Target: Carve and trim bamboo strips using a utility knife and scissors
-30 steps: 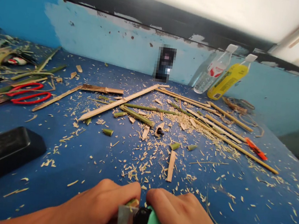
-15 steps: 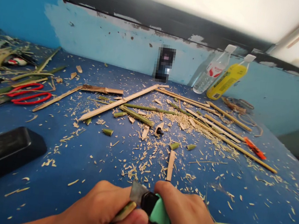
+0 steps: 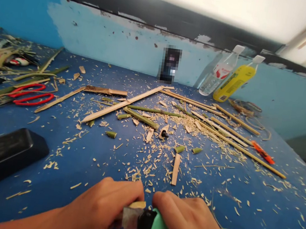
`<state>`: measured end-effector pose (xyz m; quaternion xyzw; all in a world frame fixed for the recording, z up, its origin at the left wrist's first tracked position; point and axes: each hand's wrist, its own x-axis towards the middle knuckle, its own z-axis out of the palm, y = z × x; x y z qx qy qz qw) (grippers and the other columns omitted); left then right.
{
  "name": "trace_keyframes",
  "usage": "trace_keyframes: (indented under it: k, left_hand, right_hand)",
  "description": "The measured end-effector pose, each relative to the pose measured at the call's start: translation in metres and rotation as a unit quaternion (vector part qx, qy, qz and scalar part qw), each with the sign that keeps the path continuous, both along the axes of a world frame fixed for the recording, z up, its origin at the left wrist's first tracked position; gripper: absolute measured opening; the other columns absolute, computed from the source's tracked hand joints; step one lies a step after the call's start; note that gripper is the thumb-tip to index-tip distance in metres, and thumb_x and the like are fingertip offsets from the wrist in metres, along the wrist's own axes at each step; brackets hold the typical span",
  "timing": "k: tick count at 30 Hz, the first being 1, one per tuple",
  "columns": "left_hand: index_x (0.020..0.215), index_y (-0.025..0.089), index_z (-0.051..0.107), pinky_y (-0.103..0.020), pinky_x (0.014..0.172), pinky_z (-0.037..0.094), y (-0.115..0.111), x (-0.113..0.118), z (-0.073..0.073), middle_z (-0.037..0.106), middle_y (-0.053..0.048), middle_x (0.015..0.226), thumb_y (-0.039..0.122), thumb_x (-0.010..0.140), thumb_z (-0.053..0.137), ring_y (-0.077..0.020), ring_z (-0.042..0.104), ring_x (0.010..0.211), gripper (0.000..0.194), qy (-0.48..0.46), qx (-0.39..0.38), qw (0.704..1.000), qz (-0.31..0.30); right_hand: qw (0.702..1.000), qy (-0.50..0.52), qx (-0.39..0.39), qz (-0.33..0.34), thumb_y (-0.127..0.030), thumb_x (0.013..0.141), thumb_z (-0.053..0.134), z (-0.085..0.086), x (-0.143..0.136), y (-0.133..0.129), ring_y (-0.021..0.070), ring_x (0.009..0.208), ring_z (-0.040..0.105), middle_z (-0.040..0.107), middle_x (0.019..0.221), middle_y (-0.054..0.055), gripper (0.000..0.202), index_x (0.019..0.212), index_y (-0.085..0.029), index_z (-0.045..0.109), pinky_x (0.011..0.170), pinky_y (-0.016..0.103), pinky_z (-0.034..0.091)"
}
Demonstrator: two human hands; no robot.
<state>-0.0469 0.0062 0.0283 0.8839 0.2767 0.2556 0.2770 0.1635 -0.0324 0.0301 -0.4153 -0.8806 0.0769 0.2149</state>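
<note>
At the bottom centre, my left hand (image 3: 108, 207) is closed round a short piece of bamboo (image 3: 138, 204), whose pale end shows past the fingers. My right hand (image 3: 189, 219) grips a green-and-black handled cutter (image 3: 163, 227). Its flat grey blade (image 3: 130, 218) points left and lies across the near side of the bamboo; whether they touch is unclear. Part of a thumb shows at the bottom edge. Pale shavings (image 3: 145, 173) cover the blue table (image 3: 79, 168) beyond my hands.
Bamboo strips (image 3: 123, 103) and sticks (image 3: 238, 149) lie across the middle. Red-handled scissors (image 3: 32, 94) and a black case (image 3: 5, 159) are at left. An orange cutter (image 3: 262, 152) is at right. Two bottles (image 3: 236, 82) lean against the wall.
The blade has moved down and toward me, from above the bamboo's end to its near side. My left fingers have shifted, and more of the pale cut end shows.
</note>
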Motion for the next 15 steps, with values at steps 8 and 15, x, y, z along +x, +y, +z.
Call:
trace_keyframes:
  k: [8,15]
  left_hand:
    - [0.088,0.024,0.065,-0.018,0.053,0.048,0.006,0.008,0.017,0.06,0.004,0.063,0.056,0.098,0.054,-0.0154,0.06,0.061,0.035,0.019,-0.065,0.997,0.024]
    - [0.081,0.023,0.065,-0.017,0.054,0.048,0.011,0.013,0.014,0.059,0.004,0.061,0.055,0.101,0.051,-0.0144,0.06,0.06,0.04,0.014,-0.087,0.996,0.004]
  right_hand:
    - [1.0,-0.01,-0.009,0.002,-0.048,0.111,0.016,-0.001,0.002,-0.002,0.0105,0.04,0.057,0.06,0.059,-0.004,0.06,0.083,-0.017,0.059,0.033,0.028,0.036]
    - [0.999,-0.012,0.037,-0.017,-0.044,0.11,0.026,-0.001,0.002,-0.003,0.0118,0.039,0.058,0.06,0.058,-0.002,0.052,0.086,-0.015,0.061,0.034,0.026,0.04]
